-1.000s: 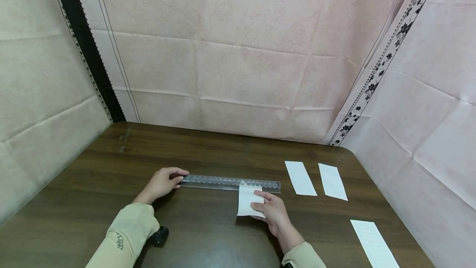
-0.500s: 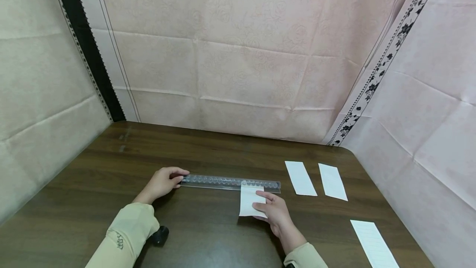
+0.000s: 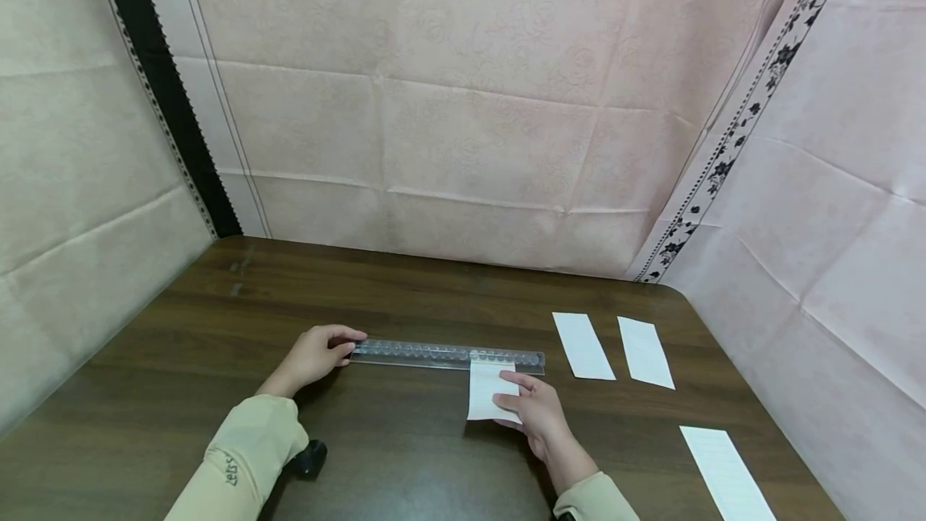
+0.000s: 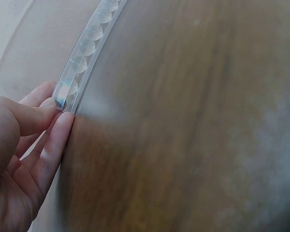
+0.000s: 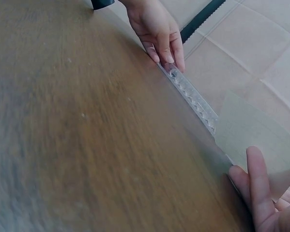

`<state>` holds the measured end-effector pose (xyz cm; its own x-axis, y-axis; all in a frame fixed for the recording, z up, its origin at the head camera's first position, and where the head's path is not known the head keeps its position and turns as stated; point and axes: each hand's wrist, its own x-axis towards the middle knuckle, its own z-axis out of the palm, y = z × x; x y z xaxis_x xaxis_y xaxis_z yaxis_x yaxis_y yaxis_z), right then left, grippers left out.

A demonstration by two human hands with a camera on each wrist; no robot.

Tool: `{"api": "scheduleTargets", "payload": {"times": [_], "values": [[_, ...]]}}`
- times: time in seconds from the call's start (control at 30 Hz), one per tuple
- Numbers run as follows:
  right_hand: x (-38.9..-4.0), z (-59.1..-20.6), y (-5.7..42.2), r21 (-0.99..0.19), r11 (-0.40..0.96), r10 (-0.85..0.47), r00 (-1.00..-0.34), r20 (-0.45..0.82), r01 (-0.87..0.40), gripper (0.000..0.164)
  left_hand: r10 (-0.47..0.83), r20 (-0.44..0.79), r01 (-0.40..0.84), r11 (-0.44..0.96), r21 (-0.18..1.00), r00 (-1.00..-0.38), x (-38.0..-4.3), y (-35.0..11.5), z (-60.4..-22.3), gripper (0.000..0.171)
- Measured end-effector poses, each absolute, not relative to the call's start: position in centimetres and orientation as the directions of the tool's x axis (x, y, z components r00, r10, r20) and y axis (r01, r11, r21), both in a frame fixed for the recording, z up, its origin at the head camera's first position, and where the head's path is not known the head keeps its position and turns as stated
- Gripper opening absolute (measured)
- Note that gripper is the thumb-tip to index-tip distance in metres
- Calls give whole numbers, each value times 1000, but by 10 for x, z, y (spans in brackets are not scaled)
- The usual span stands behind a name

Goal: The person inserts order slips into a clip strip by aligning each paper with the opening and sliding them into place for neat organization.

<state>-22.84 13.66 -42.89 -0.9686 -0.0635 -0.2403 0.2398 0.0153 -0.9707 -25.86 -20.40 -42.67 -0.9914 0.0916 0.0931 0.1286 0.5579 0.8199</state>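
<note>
A clear plastic ruler (image 3: 419, 353) with a row of rounded shapes along it lies across the dark wooden table. My left hand (image 3: 314, 358) pinches its left end between thumb and fingers, as the left wrist view also shows at the ruler's tip (image 4: 69, 82). Toward the right end, a small white lined paper slip (image 3: 486, 392) overlaps the ruler with its far edge. My right hand (image 3: 538, 412) holds this slip at its right side, some fingers in front of the paper (image 5: 251, 135) and others behind it.
Two white paper slips (image 3: 583, 346) (image 3: 646, 353) lie to the right, beyond my right hand. A longer lined strip (image 3: 727, 473) lies nearer at the right edge. Pale cloth (image 3: 434, 119) hangs behind the wooden table (image 3: 391, 441) and at both sides.
My right hand has shifted slightly to the right along the ruler, carrying the paper slip. My left hand and the ruler have stayed in place.
</note>
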Motion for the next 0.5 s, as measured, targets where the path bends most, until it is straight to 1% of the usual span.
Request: {"api": "scheduleTargets", "payload": {"times": [0.2, 0.5], "values": [[-229, -429, 139, -971, 17, -58, -969, -240, 240, 47, 77, 82, 111, 550, 828, -994, -258, -204, -426, 23], [-229, -429, 141, -970, 22, -56, -969, -242, 241, 47, 89, 93, 126, 547, 828, -992, -258, -203, -426, 22]]}}
